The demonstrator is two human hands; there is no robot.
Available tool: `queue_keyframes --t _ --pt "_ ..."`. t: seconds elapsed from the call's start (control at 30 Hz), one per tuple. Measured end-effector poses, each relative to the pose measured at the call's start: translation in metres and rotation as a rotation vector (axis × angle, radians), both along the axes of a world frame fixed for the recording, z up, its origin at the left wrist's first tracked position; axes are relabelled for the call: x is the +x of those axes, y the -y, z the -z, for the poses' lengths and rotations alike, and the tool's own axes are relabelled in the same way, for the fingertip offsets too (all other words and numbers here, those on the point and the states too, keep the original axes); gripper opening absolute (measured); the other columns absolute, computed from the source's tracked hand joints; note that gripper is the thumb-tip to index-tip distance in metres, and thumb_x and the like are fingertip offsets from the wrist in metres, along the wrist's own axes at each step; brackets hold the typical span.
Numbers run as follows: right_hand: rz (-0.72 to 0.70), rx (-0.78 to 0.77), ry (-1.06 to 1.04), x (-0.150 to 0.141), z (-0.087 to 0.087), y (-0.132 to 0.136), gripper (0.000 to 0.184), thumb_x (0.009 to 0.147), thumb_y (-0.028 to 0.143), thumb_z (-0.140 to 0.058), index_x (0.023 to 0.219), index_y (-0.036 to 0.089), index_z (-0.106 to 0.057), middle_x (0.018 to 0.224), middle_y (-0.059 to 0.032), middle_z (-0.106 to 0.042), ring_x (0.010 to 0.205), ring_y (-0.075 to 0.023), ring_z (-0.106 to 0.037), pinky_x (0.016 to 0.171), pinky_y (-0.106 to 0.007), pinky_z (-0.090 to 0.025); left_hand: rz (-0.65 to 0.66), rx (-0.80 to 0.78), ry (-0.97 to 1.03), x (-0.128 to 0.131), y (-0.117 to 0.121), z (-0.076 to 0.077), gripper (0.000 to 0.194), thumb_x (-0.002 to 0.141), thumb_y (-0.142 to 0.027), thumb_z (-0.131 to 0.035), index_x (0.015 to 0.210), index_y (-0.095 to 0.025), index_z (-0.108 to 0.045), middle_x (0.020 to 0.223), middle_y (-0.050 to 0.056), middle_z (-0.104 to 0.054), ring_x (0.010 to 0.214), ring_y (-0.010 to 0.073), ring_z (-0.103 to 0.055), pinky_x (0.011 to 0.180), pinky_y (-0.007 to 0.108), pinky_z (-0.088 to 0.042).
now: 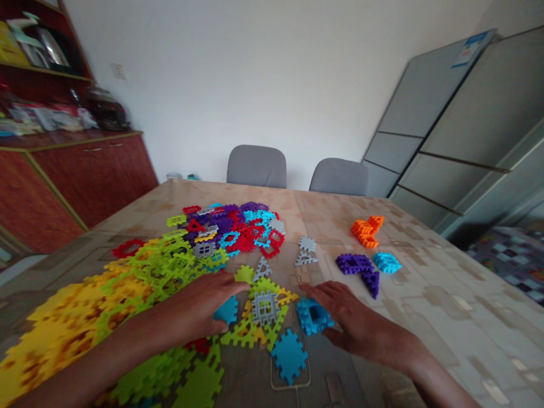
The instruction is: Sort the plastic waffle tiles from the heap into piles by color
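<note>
My left hand (212, 296) pinches a blue plastic interlocking tile (228, 309) between thumb and fingers, over the near part of a pile. Opposite it, my right hand (340, 310) is closed round a blue block of joined tiles (306, 317) with an opening in its side. Between the hands lies a grey window-shaped tile (266, 309) on top of green and yellow pieces. A flat blue tile (289, 356) rests on the table nearer to me. Just beyond the left fingertips are a green tile (245, 274) and a grey triangular piece (263, 268).
Yellow tiles (51, 326) and green tiles (164, 262) heap up on the left, with red pieces (250, 237) and purple ones behind. To the right stand orange (364, 232), purple (355, 263) and light blue (387, 262) joined pieces. Two grey chairs (256, 165) are beyond the patterned table (425, 317).
</note>
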State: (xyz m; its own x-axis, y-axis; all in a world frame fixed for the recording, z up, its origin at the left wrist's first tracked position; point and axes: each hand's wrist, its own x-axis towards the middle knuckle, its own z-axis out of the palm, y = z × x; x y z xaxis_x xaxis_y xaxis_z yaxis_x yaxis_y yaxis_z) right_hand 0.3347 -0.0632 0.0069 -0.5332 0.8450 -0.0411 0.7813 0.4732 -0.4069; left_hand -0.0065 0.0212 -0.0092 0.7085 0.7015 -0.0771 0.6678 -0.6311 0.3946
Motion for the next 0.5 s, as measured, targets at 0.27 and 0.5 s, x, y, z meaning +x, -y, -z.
queue_keyframes --t 0.27,0.5 --pt "0.003 0.040 -0.110 0.002 -0.002 -0.006 0.067 0.086 0.014 -0.064 0.148 0.029 -0.046 0.143 -0.0096 -0.058 0.133 -0.0280 -0.052 0.111 -0.052 -0.042 -0.023 0.169 0.124 -0.008 -0.036 0.006 0.042 0.091 -0.032 -0.060 0.133 -0.027 -0.062 0.135 0.007 -0.066 0.125 0.0280 -0.061 0.107 0.037 -0.045" --pt "-0.134 0.107 -0.090 -0.028 0.003 -0.076 0.052 0.081 0.004 -0.058 0.132 0.017 -0.060 0.132 -0.0126 -0.066 0.122 -0.0246 -0.061 0.106 -0.041 -0.047 -0.091 0.280 0.054 0.004 -0.087 0.003 0.032 0.085 -0.024 -0.067 0.117 -0.025 -0.070 0.130 0.010 -0.068 0.127 0.0312 -0.057 0.112 0.044 -0.039"
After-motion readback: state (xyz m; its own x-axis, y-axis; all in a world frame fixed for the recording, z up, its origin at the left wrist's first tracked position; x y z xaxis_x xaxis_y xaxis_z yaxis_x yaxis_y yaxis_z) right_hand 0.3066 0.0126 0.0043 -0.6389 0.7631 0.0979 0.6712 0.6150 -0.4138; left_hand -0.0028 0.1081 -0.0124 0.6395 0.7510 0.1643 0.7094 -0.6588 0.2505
